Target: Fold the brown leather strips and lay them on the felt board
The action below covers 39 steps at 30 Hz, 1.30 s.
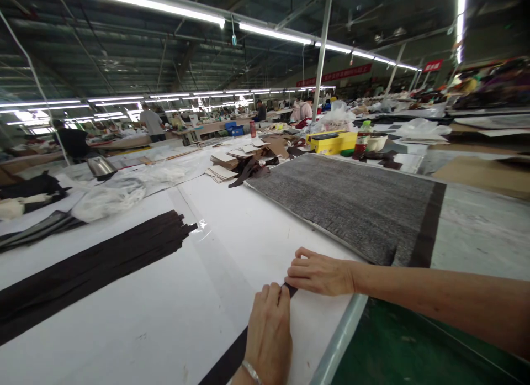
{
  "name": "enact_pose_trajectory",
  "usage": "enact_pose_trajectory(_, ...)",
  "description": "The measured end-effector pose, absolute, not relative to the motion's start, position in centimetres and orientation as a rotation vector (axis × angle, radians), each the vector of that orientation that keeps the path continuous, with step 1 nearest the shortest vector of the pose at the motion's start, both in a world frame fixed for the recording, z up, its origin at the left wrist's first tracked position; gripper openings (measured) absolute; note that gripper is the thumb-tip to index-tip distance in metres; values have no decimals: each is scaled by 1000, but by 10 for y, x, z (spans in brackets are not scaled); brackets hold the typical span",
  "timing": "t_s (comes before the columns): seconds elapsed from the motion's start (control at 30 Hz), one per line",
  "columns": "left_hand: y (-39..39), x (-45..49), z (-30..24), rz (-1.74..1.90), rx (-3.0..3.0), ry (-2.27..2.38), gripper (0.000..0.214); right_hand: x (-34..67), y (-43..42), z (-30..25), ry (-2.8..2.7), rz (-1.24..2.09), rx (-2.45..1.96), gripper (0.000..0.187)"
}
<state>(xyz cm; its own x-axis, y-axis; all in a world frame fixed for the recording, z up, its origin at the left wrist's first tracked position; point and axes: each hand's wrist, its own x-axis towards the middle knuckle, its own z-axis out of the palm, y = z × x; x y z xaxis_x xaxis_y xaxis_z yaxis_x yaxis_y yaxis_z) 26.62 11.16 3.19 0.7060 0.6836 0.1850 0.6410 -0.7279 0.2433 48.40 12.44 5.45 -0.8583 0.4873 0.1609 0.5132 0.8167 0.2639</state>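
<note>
A narrow dark brown strip [232, 358] lies on the white table [174, 313] near its front edge. My left hand [269, 335] rests on the strip with fingers curled down onto its far end. My right hand [318, 273] comes in from the right, its fingers pressed together at that same end of the strip. Both hands touch the strip where they meet. A bracelet shows on my left wrist.
A stack of several dark strips [95, 263] lies to the left. A grey textured mat [351, 202] with a dark border sits behind my hands. Farther back are a yellow box [331, 143], a bottle [362, 139], paper stacks and other people at distant tables.
</note>
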Motion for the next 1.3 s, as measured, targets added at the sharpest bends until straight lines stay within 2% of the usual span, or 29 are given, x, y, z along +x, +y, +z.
enact_pose_trajectory(0.3, 111, 271, 24, 367, 2659, 1105, 58, 496, 125, 49, -2889, -404, -881, 27)
enact_pose_trajectory(0.63, 108, 280, 31, 326, 2733, 1133, 52, 509, 117, 48, -2857, -371, -956, 30)
enact_pose_trajectory(0.87, 106, 285, 32, 285, 2789, 1135, 55, 512, 111, 46, -2677, -243, -1165, 33)
enact_pose_trajectory(1.03, 103, 283, 20, 375, 2874, 1148, 57, 488, 105, 45, -2460, -200, -1320, 46)
enact_pose_trajectory(1.17, 99, 277, 16, 430, 2879, 1156, 49, 484, 99, 42, -2553, -79, -1320, 49)
enact_pose_trajectory(1.3, 95, 274, 16, 446, 2826, 1154, 44, 490, 97, 45, -2503, -150, -1436, 47)
